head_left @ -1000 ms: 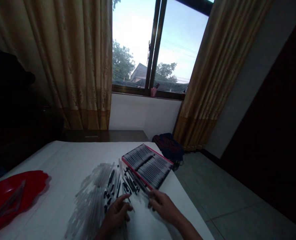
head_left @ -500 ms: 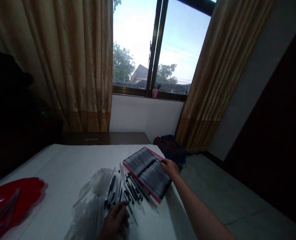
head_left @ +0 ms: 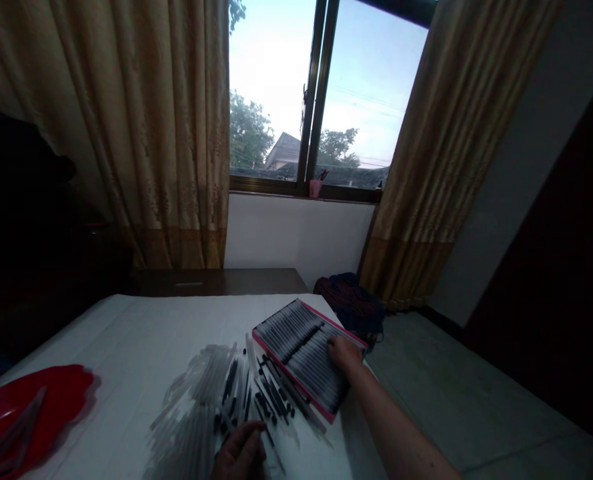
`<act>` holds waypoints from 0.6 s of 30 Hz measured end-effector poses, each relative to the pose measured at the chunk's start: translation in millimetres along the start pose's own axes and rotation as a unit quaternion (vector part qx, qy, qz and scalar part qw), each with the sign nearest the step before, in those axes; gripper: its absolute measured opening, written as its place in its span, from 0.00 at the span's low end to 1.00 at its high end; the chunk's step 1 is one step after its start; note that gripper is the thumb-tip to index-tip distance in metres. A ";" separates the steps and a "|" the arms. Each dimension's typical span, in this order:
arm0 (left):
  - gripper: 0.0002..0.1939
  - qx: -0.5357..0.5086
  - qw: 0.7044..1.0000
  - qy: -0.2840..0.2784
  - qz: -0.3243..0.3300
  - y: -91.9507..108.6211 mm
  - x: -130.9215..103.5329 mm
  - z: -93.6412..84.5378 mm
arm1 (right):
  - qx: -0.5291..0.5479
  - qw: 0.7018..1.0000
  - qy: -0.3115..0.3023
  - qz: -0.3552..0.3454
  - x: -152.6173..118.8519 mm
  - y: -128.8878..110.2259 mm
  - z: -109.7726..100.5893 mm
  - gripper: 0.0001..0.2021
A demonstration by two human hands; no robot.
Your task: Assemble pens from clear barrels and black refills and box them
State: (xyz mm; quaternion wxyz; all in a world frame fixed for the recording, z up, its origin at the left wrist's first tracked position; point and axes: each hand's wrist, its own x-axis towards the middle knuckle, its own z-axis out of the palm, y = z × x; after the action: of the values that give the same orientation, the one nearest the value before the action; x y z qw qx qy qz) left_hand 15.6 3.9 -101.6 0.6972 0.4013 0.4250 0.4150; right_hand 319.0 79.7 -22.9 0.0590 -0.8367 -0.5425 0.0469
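A shallow box with pink edges (head_left: 321, 412) lies at an angle near the right side of the white-covered surface, filled with rows of slim clear tubes with dark ends. My right hand (head_left: 345, 352) rests over the right row, fingers curled down onto the tubes; what they grip is hidden. Low in the picture, my left hand (head_left: 241, 452) is closed with thumb and finger together, and I cannot make out what it holds. Loose black sticks and caps (head_left: 271, 397) lie between that hand and the box. Many clear tubes (head_left: 191, 420) are heaped to the left.
A red scalloped tray (head_left: 71, 387) with clear pieces in it sits at the left. The white surface (head_left: 146, 333) ends just right of the box, above a tiled floor (head_left: 426, 360). Dark patterned cloth (head_left: 351, 303) is bunched beyond its far right corner.
My right hand has shifted from the box's right edge inward and lower over the tubes. My left hand stays closed near the loose sticks. The whole view has moved slightly.
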 end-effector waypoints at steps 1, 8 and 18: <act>0.30 0.001 1.000 0.003 0.004 -0.1 -0.4 0.7 | -0.004 1.000 0.001 -0.006 -1.2 0.5 0.2 0.13; 0.34 0.022 0.999 0.022 0.033 5.7 -1.5 11.7 | -0.027 0.999 0.009 -0.035 -19.3 1.7 -0.3 0.13; 0.30 0.069 0.996 0.017 0.062 11.4 -6.0 20.1 | -0.019 0.997 0.017 -0.070 -28.4 0.5 10.0 0.14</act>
State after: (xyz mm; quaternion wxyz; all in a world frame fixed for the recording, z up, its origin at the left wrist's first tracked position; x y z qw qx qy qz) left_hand 29.7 -2.0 -83.3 0.6336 0.4668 0.4387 0.4338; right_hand 306.5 54.1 -32.4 0.0555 -0.7980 -0.5998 0.0182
